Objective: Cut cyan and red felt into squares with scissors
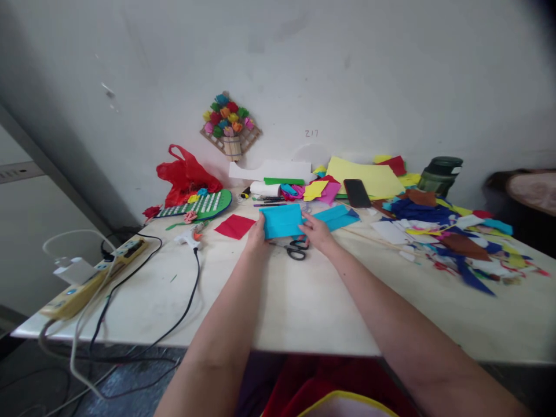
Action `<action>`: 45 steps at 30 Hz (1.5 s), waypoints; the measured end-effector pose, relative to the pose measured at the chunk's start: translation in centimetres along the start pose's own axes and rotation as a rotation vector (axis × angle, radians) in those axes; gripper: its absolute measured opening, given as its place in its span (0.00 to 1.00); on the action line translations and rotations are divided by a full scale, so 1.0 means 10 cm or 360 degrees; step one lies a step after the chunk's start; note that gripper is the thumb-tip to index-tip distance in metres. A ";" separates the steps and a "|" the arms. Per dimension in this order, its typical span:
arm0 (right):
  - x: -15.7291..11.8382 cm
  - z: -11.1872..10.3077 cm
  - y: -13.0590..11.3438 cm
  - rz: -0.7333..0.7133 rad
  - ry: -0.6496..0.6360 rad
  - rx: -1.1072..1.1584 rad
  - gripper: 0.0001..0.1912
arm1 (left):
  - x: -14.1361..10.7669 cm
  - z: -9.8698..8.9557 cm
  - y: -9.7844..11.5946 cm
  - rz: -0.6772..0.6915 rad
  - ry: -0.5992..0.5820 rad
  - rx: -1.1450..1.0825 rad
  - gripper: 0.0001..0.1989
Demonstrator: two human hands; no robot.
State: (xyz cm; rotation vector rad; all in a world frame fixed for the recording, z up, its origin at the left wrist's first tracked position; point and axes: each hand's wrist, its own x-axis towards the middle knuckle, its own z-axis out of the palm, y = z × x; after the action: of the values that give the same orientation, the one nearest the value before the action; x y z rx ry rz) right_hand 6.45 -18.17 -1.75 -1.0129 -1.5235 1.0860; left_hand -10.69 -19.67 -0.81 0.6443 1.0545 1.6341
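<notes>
A person's left hand (258,229) and right hand (319,233) pinched opposite edges of 1 blue paper sheet (282,221) — held over the middle of a pale desk (304,313). Dark-handled scissors (297,253) lay just nearer the person, red paper (235,226) to the left, another blue piece (337,217) beside the right hand.
</notes>
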 end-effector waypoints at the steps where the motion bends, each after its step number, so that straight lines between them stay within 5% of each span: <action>1: 0.00 0.00 0.00 0.0000 0.0012 0.0008 0.32 | 0.01 0.00 -0.01 -0.0005 0.0019 -0.0011 0.26; 10: -0.04 -0.02 -0.15 0.0091 -0.0003 0.0297 0.32 | 0.10 -0.04 -0.06 -0.0017 0.0078 0.0006 0.27; 24: 0.02 -0.14 -0.03 0.0247 0.0157 0.0503 0.31 | -0.06 -0.06 0.22 0.0079 -0.0422 -0.0079 0.32; 35: 0.00 -0.16 -0.04 0.0125 0.0097 0.0430 0.32 | -0.08 -0.13 0.20 0.0343 -0.0460 0.0267 0.38; 45: 0.04 -0.16 0.03 0.0073 0.0177 0.0370 0.31 | 0.05 -0.18 0.14 0.0567 -0.0478 0.0609 0.22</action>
State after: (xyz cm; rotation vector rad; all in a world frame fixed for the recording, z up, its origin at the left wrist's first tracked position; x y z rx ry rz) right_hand 7.96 -17.41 -1.77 -0.9345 -1.2581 1.1884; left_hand -13.04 -19.85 -0.47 1.3526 1.0783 1.5734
